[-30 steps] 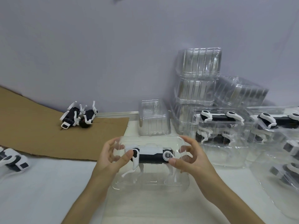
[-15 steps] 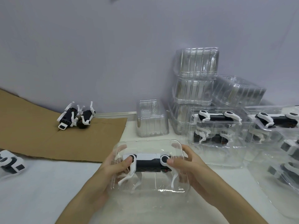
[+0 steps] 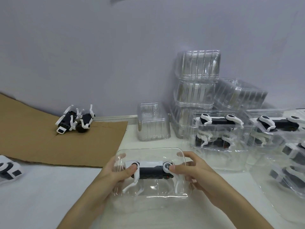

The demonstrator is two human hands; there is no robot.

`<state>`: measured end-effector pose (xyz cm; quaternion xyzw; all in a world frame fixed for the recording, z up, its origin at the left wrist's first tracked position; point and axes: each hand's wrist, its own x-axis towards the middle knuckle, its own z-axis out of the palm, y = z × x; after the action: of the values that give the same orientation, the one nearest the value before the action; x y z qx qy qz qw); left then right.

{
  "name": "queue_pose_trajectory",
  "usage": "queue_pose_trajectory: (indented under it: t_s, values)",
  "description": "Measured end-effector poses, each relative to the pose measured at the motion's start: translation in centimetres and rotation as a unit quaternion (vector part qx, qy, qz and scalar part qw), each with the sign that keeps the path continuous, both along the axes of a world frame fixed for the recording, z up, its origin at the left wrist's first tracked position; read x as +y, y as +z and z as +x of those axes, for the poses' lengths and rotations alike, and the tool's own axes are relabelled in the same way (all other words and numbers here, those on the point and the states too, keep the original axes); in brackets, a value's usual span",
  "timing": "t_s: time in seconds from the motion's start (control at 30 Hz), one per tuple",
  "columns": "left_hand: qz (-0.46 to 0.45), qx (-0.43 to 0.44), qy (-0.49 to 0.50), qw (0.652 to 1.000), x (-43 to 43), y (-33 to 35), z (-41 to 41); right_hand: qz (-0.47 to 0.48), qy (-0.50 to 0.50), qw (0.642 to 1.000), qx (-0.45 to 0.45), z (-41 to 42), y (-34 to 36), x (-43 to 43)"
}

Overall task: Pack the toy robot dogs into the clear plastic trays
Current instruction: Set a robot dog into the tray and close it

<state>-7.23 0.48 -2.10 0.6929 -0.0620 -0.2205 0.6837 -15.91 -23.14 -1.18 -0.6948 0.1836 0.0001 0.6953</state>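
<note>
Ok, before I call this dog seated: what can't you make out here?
Head view only.
- Whether the toy robot dog sits fully in the clear tray: thumbs and glare cover its ends.
- Fingers of the left hand and right hand behind the tray: blurred through plastic.
- Toy at the left edge: cut off by the frame.
- Packed trays at far right: cut off, blurred.

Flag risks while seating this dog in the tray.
The toy dog has thin white legs splayed unevenly; pressed down misaligned, they might bend or snag on the clear tray.
Left hand and right hand press only its ends with thumbs; the flimsy tray could flex and pop it out.
</note>
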Motion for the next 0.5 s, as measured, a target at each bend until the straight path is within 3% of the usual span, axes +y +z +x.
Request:
queue_pose_trajectory:
  t_s: [0.2,0.3,0.37,0.4,0.47,0.5]
  values:
    - [-0.009,-0.044,0.01,0.999,0.1,-0.1,0.2,-0.082,0.001,0.996,-0.02,0.5,-0.8,0.4]
    - [0.056,-0.108,0.057,0.991,-0.2,-0.3,0.4,-0.19,-0.018,0.981,-0.041,0.4,-1.4,0.7]
    - [0.125,-0.245,0.088,0.957,-0.5,-0.5,0.3,-0.322,-0.039,0.94,-0.102,0.0,-1.7,0.9]
    - [0.157,-0.34,0.098,0.922,-0.5,-0.5,0.2,-0.376,-0.036,0.914,-0.149,-0.3,-1.6,1.1]
    - [0.177,-0.482,0.08,0.854,-0.6,-0.5,0.0,-0.424,-0.015,0.878,-0.223,-0.5,-1.2,1.6]
    - [0.17,-0.511,0.052,0.841,-0.6,-0.5,-0.1,-0.437,-0.007,0.866,-0.245,-0.6,-1.1,1.7]
